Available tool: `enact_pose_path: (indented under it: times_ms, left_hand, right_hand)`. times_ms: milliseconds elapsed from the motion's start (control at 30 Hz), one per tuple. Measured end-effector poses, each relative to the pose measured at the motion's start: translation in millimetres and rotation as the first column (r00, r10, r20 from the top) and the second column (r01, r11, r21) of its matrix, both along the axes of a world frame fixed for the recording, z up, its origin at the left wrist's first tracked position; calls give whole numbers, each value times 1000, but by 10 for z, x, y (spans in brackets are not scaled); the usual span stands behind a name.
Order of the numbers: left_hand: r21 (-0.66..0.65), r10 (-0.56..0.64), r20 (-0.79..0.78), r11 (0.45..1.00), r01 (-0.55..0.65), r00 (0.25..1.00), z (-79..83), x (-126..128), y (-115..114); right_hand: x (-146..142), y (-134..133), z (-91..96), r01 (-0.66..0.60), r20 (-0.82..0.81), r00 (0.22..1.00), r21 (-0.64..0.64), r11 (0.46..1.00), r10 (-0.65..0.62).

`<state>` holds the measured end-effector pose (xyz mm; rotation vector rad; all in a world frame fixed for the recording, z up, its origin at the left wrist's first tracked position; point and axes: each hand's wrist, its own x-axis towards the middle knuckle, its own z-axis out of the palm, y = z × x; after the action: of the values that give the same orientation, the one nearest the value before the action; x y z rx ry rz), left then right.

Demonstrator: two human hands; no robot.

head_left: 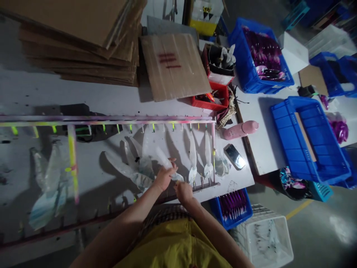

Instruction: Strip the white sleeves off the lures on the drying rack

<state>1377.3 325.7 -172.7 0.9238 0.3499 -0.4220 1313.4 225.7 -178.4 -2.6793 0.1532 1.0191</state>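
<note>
My left hand [165, 175] is closed around a whitish, translucent spoon-shaped piece [163, 157], its narrow end pointing up and left. At that piece's rounded lower end, my right hand [183, 192] is closed, with the fingertips pinched; what they grip is too small to make out. Both hands are beside the lower rail [206, 186] of a paint-stained rack. Two similar pieces, one [192, 158] and another [208, 156], stretch between the rack's rails to the right. Several loose pieces [125, 169] lie on the table to the left.
The rack's upper rail [134, 121] carries several small hooks. Cardboard sheets [80, 48] are stacked at the back left. A phone [234, 156] and a pink bottle-like object [241, 129] lie at the right. Blue crates [309, 139] stand beyond, and a white basket [264, 238] sits below.
</note>
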Motion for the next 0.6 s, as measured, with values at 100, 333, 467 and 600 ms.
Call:
enact_pose_path:
  times_ms: [100, 333, 467, 600]
  left_hand:
    - [144, -138, -65, 979, 146, 988, -28, 231, -44]
    - [224, -151, -174, 956, 189, 973, -67, 485, -84]
    - [196, -211, -200, 948, 251, 957, -73, 491, -82]
    - [264, -326, -209, 889, 374, 922, -38, 512, -48]
  right_hand:
    - [-5, -35, 4, 11, 0, 1000, 32, 999, -11]
    - [-178, -134, -45, 93, 140, 985, 95, 991, -106]
    - [-177, -121, -89, 93, 143, 984, 73, 993, -103]
    - [-169, -80, -62, 92, 137, 985, 85, 992, -104]
